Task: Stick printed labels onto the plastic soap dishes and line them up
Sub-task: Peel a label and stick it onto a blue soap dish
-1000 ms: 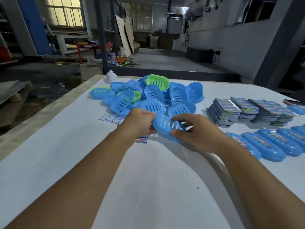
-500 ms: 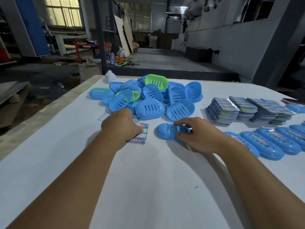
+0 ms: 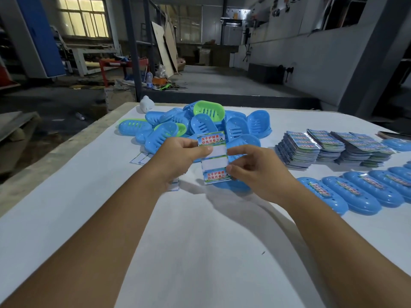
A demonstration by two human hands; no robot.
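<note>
Fingers (image 3: 205, 150) of my left hand (image 3: 178, 156) pinch the upper left edge of a label sheet (image 3: 213, 158), thumb on its face, while my right hand (image 3: 255, 172) nips the sheet's lower right corner between thumb and forefinger, the other fingers loosely curled. I hold the sheet upright above the white table (image 3: 200, 252), directly over one blue soap dish (image 3: 235, 187) that lies flat beneath my hands. Two printed labels show on the sheet, one at the top and one at the bottom, with blank backing between them.

I judge the sheet feather-light, thin and floppy, apt to curl or crease, so it wants holding by its edges. A peeled label should be limp and tacky, best lifted by a corner and kept off my fingertips. The dish looks like stiff, light, smooth plastic that could skate on the table under pressure; steadying it by the rim seems wise.

Behind my hands sits the pile of unlabelled dishes (image 3: 200, 127), mostly blue, a few green. Stacks of label sheets (image 3: 329, 147) lie to the right, and nearer me a row of labelled dishes (image 3: 355, 194), side by side.
</note>
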